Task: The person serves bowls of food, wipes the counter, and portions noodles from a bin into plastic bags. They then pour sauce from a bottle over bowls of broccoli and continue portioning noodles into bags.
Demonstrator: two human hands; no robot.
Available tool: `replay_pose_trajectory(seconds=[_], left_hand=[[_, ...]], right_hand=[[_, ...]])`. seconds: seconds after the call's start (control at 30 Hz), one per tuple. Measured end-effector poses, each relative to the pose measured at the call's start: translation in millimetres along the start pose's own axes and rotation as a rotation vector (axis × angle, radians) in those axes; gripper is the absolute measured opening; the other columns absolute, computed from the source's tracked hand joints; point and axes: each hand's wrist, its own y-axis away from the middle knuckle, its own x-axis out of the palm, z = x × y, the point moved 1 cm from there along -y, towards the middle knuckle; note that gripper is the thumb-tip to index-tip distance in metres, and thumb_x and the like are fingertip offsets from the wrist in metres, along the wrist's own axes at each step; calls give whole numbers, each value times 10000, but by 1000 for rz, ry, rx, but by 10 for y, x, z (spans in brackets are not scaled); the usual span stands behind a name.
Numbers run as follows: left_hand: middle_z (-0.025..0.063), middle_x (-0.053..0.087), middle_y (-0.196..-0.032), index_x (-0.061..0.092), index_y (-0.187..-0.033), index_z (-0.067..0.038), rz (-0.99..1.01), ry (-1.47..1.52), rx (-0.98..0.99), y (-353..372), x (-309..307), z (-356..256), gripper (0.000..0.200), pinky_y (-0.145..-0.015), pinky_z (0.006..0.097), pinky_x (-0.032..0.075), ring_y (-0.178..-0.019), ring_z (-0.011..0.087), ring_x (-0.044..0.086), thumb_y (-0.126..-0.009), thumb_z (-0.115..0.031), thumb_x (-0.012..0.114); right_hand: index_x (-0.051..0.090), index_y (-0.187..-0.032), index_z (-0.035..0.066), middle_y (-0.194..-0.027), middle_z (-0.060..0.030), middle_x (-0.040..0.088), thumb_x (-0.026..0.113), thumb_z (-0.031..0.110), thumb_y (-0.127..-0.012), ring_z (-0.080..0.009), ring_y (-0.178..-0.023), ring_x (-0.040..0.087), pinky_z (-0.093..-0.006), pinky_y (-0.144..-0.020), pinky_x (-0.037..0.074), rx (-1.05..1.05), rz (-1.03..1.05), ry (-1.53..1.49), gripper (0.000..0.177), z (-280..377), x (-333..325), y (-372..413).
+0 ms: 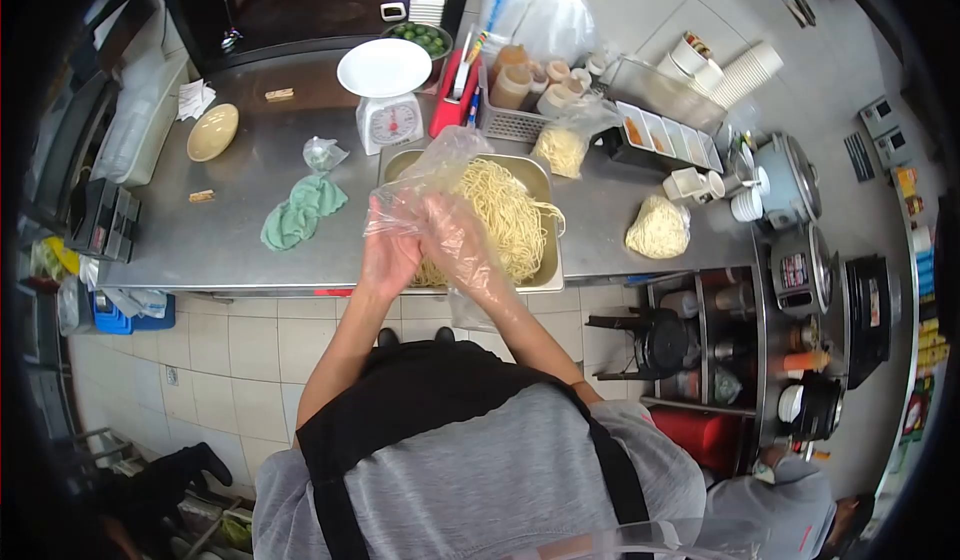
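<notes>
The left hand [388, 258] is pinching the lower edge of a clear thin plastic bag [425, 175], while the right hand [462, 245] is sitting inside the film. The two hands are touching, close together over the near end of a rectangular metal tray [546, 278]. The film is blurring the right fingers, so it is not possible to tell whether they are curled or spread. The bag's open upper part is rising above both hands and veiling part of the heap of pale yellow noodles [508, 210] lying in the tray. The hands are also covering the tray's near left corner.

The tray is standing at the front edge of the stainless steel desk [240, 230], its near rim just about meeting that edge. To the left, a crumpled green cloth [302, 210] is lying near the tray, with bare steel beyond it reaching towards a beige oval dish [212, 132]. Behind the tray a white kitchen scale [388, 110] is standing. To the right, a knotted clear bag of noodles [657, 228] is resting near the desk's right end, well apart from the hands.
</notes>
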Motion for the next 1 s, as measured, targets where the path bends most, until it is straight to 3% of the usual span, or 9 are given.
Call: replay_pose_trajectory(seconds=[0.27,0.37,0.4,0.5,0.6,0.7,0.83,0.9,1.0], left_hand=[[163,450,-1316,326,-1361,-50,-142,-936,212,-428,-77,-310,522,-980,359,419,-1161,235,492,-949,-356,423],[176,447,-1317,346,-1340,-16,317,27,9,-519,-123,-297,514,-952,343,448,-1151,259,504,-944,-328,449],[179,427,-1334,349,-1324,16,-28,340,-30,-473,129,-285,519,-1008,367,398,-1207,264,451,-933,-297,484],[185,406,-1351,269,-1357,52,85,41,70,-563,305,-194,661,-1048,370,336,-1258,273,389,-885,-307,563],[188,311,-1416,167,-1410,15,354,-1195,569,-505,397,-365,889,-1076,368,263,-1310,276,306,-780,-342,682],[176,197,-1470,70,-1438,-36,259,-1841,59,-371,321,-567,1121,-1081,365,231,-1339,289,237,-632,-327,792],[186,158,-1476,5,-1450,-93,505,-1818,100,-525,-524,-165,1190,-1082,369,234,-1342,344,214,-548,-156,778],[180,183,-1469,48,-1451,-109,280,-1997,83,-558,-385,72,1114,-1084,369,238,-1336,347,230,-578,-121,741],[146,287,-1430,182,-1430,-150,205,-2041,236,-734,-299,159,930,-1049,378,307,-1299,324,307,-645,-99,678]], right_hand=[[529,-889,44,-766,-118,536,621,77,-773,-273,-713,552,-365,-656,447,-109,140,-139,152,168,166,168],[544,-903,49,-764,-76,558,625,67,-772,-196,-692,569,-324,-654,473,70,200,-256,155,-1,100,168],[541,-902,46,-782,-72,563,617,66,-777,-186,-696,576,-320,-650,478,150,249,-391,148,-7,78,176],[550,-922,43,-805,-37,563,649,88,-771,-120,-677,559,-281,-612,473,194,343,-544,186,4,88,245],[574,-993,43,-804,-39,560,717,174,-750,-115,-701,562,-267,-644,475,199,410,-440,311,-101,-272,90],[530,-1123,27,-978,-114,594,760,298,-705,-205,-897,574,-314,-785,468,309,143,-361,549,-1016,-655,46],[295,-1349,-38,-1350,-221,371,764,323,-710,-294,-1257,378,-375,-1030,322,355,295,49,871,-1675,-616,91],[237,-1384,-29,-1409,-231,298,770,399,-674,-301,-1333,250,-357,-1090,201,461,543,-45,985,-1081,-693,-75],[356,-1332,-22,-1338,-226,403,788,327,-655,-304,-1271,357,-355,-1055,276,186,253,-59,875,-1250,-285,34]])
